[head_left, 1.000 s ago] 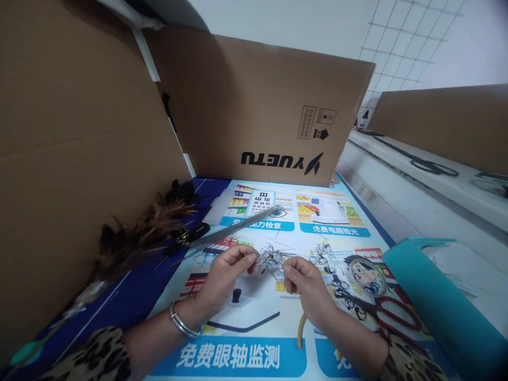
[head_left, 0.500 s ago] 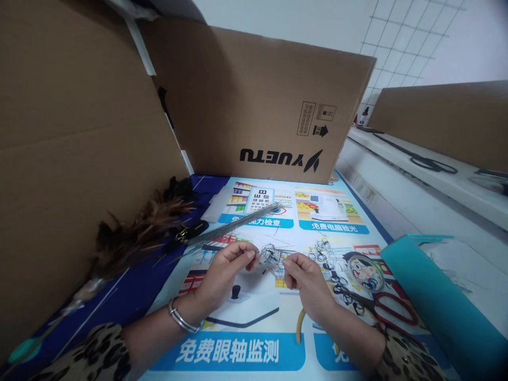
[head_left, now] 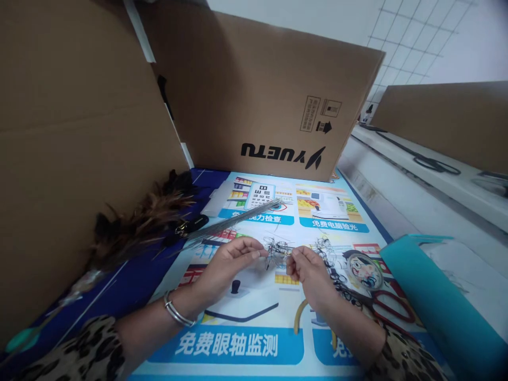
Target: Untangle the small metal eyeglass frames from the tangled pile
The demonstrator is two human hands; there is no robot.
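Note:
Between my hands, above the printed mat (head_left: 254,296), is a tangled clump of thin dark wire (head_left: 277,252). My left hand (head_left: 242,256) pinches the clump's left side with thumb and forefinger. On the opposite side, my right hand (head_left: 305,269) is closed with its fingertips on the wire. Just beyond my left hand lies a bundle of straight thin wires (head_left: 238,218). More dark wire loops (head_left: 337,278) lie to the right, partly hidden by my right hand and forearm. Scissors with red handles (head_left: 392,307) rest beside my right forearm.
A round clear dish (head_left: 364,270) with small pieces sits on the right, near a teal box (head_left: 440,296). Brown feathers (head_left: 135,217) and a black fob (head_left: 194,223) lie at left. Cardboard panels (head_left: 254,100) stand behind and left. A curved yellow piece (head_left: 299,316) lies in front.
Both hands have shifted slightly to the right with the wire clump, still gripping it from both sides. The camera view has tilted a little.

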